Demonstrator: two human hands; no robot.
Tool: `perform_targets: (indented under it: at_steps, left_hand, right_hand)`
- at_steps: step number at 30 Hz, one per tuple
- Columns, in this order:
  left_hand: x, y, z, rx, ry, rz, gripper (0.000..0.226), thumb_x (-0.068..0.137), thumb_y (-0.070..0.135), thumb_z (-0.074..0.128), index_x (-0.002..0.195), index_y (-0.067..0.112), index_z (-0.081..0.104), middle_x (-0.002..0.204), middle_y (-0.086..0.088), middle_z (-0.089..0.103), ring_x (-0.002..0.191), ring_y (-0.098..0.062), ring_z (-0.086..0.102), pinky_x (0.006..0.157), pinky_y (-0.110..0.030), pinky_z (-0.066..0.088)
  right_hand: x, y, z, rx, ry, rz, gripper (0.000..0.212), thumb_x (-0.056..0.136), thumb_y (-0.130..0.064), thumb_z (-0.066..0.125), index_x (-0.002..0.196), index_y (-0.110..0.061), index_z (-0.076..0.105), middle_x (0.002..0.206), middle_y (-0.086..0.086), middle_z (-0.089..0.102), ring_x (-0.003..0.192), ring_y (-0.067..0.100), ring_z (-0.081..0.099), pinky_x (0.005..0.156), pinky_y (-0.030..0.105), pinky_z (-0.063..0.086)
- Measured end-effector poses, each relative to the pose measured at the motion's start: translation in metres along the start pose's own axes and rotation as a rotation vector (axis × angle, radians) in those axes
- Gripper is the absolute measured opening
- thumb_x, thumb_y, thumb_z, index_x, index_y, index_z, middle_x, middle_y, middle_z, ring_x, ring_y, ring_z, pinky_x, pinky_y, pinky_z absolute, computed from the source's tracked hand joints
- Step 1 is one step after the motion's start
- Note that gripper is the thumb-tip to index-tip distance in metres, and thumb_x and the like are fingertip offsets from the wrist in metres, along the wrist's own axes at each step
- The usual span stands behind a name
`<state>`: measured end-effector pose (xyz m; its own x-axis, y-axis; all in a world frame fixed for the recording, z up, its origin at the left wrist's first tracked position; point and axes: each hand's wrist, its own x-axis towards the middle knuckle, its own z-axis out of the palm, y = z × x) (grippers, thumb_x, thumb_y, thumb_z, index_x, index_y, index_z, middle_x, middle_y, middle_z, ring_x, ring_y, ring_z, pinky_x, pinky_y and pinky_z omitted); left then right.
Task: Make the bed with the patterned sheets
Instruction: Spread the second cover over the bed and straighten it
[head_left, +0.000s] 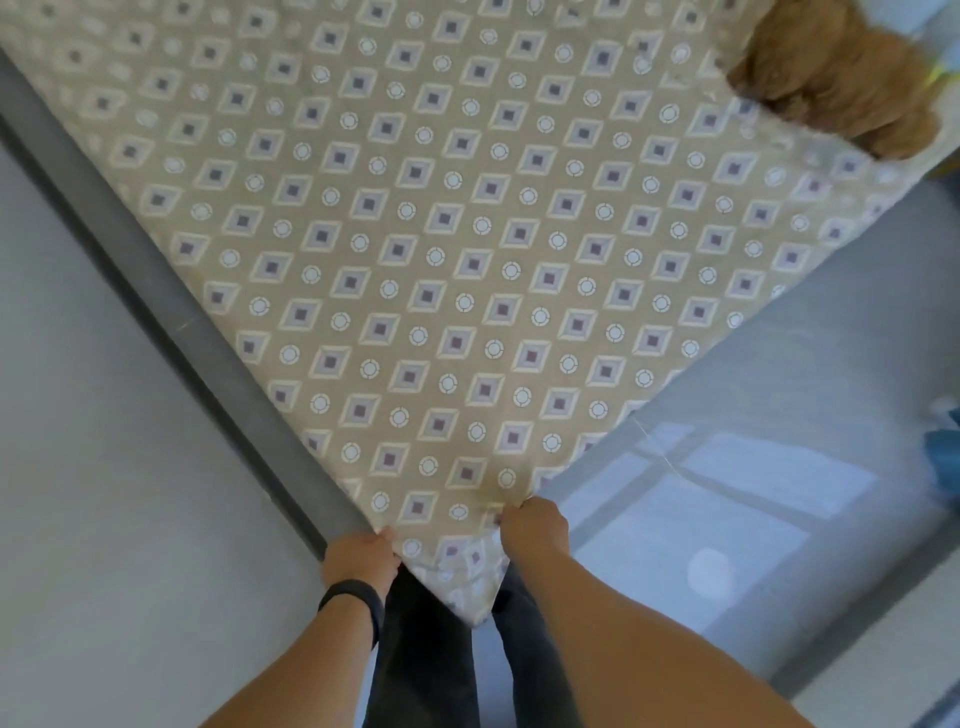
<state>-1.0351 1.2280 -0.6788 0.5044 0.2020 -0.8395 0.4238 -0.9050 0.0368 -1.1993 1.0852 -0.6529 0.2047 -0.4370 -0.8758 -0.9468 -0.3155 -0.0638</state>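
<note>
Two bare forearms reach forward from the bottom edge, over a pair of dark trouser legs (431, 660). The left forearm wears a black band (358, 603) at the wrist. The left hand (361, 558) grips the sheet (447, 249) at the near corner's left edge, its fingers curled over the cloth where it meets the dark strip (171, 312) running along that side. The right hand (535, 527) pinches the same corner on its right edge, fingers bent into the fabric, with small puckers gathering in the cloth just beyond them. Between the two hands the tip of the corner hangs down in a point in front of the legs, showing a paler face of the cloth.

The sheet is tan, printed with rows of grey-and-maroon diamonds alternating with pale rings. It lies spread flat over the bed, running away from the hands to the upper edge of the view, and it looks smooth across most of its width. At the far right end a fuzzy brown thing (841, 78) rests on it, touching the sheet's right edge; what it is cannot be told.

A pale wall (78, 441) stands left of the dark strip. To the right lies a glossy grey floor (753, 493) that reflects a window. A blue object (943, 452) sits at the right margin, too blurred to identify.
</note>
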Motion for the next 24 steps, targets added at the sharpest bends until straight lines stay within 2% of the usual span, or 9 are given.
perform_targets:
  at_steps: [2, 4, 6, 10, 13, 17, 20, 22, 24]
  left_hand:
    - [0.005, -0.012, -0.007, 0.078, 0.007, 0.015, 0.034, 0.091, 0.028, 0.068, 0.065, 0.005, 0.067, 0.064, -0.012, 0.072, 0.072, -0.036, 0.072, 0.08, -0.046, 0.061]
    - [0.017, -0.027, -0.014, 0.122, 0.018, -0.004, 0.028, 0.084, 0.033, 0.064, 0.071, 0.008, 0.069, 0.067, -0.011, 0.072, 0.071, -0.034, 0.072, 0.078, -0.048, 0.062]
    - [0.032, -0.041, -0.018, 0.124, 0.043, -0.013, 0.027, 0.075, 0.035, 0.061, 0.077, 0.009, 0.069, 0.07, -0.012, 0.072, 0.071, -0.034, 0.072, 0.076, -0.048, 0.063]
    - [0.032, -0.04, -0.022, 0.069, 0.033, -0.024, 0.025, 0.076, 0.031, 0.063, 0.079, 0.007, 0.067, 0.078, -0.018, 0.071, 0.078, -0.039, 0.072, 0.079, -0.051, 0.062]
    - [0.022, -0.028, -0.024, 0.082, -0.01, -0.013, 0.02, 0.085, 0.024, 0.066, 0.08, 0.004, 0.068, 0.078, -0.019, 0.071, 0.079, -0.038, 0.072, 0.08, -0.053, 0.062]
    - [-0.009, 0.001, -0.031, 0.143, -0.146, 0.019, 0.025, 0.087, 0.027, 0.07, 0.089, 0.002, 0.064, 0.071, -0.013, 0.06, 0.068, -0.029, 0.059, 0.076, -0.042, 0.059]
    - [-0.069, 0.029, -0.047, 0.256, -0.199, 0.087, 0.025, 0.089, 0.028, 0.067, 0.096, 0.005, 0.059, 0.08, -0.018, 0.061, 0.071, -0.03, 0.061, 0.065, -0.033, 0.046]
    - [-0.114, 0.055, -0.057, 0.345, -0.231, 0.154, 0.023, 0.095, 0.028, 0.06, 0.089, 0.008, 0.05, 0.082, -0.012, 0.059, 0.071, -0.028, 0.059, 0.063, -0.031, 0.043]
    - [-0.168, 0.097, -0.069, 0.4, -0.236, 0.29, 0.027, 0.098, 0.029, 0.056, 0.088, 0.01, 0.04, 0.078, -0.005, 0.056, 0.06, -0.02, 0.051, 0.057, -0.027, 0.04]
  right_hand:
    - [-0.013, -0.01, 0.002, -0.048, -0.022, -0.096, 0.027, 0.1, -0.018, 0.046, 0.116, -0.01, 0.066, 0.093, -0.001, 0.061, 0.08, 0.011, 0.056, 0.067, 0.02, 0.043]
    - [-0.027, -0.025, -0.002, 0.27, -0.04, 0.034, 0.032, 0.101, -0.006, 0.043, 0.127, -0.007, 0.063, 0.119, 0.011, 0.063, 0.11, 0.025, 0.06, 0.086, 0.03, 0.05]
    - [-0.031, -0.033, 0.0, 0.376, -0.13, 0.102, 0.031, 0.101, -0.003, 0.045, 0.125, -0.007, 0.065, 0.124, 0.014, 0.065, 0.117, 0.03, 0.059, 0.092, 0.035, 0.051]
    - [-0.025, -0.036, 0.003, 0.459, -0.194, 0.204, 0.026, 0.096, 0.0, 0.054, 0.117, -0.005, 0.068, 0.112, 0.011, 0.069, 0.102, 0.029, 0.062, 0.076, 0.033, 0.047]
    - [-0.024, -0.036, -0.001, 0.447, -0.222, 0.175, 0.026, 0.095, 0.0, 0.058, 0.118, -0.006, 0.068, 0.088, 0.006, 0.062, 0.099, 0.028, 0.059, 0.073, 0.031, 0.043]
    - [-0.039, -0.038, -0.019, 0.508, -0.139, 0.165, 0.027, 0.097, -0.005, 0.052, 0.121, -0.005, 0.064, 0.117, 0.011, 0.064, 0.11, 0.029, 0.061, 0.077, 0.033, 0.044]
    - [-0.073, -0.04, -0.058, 0.359, -0.063, 0.163, 0.026, 0.099, -0.031, 0.046, 0.109, -0.014, 0.062, 0.103, 0.002, 0.064, 0.088, 0.022, 0.06, 0.072, 0.031, 0.043]
    - [-0.095, -0.041, -0.091, 0.357, -0.015, 0.146, 0.026, 0.101, -0.034, 0.044, 0.104, -0.015, 0.061, 0.084, -0.003, 0.056, 0.07, 0.015, 0.052, 0.063, 0.03, 0.041]
    - [-0.135, -0.038, -0.154, 0.4, 0.075, 0.118, 0.027, 0.101, -0.032, 0.045, 0.105, -0.011, 0.062, 0.081, -0.005, 0.053, 0.067, 0.015, 0.05, 0.062, 0.03, 0.041]
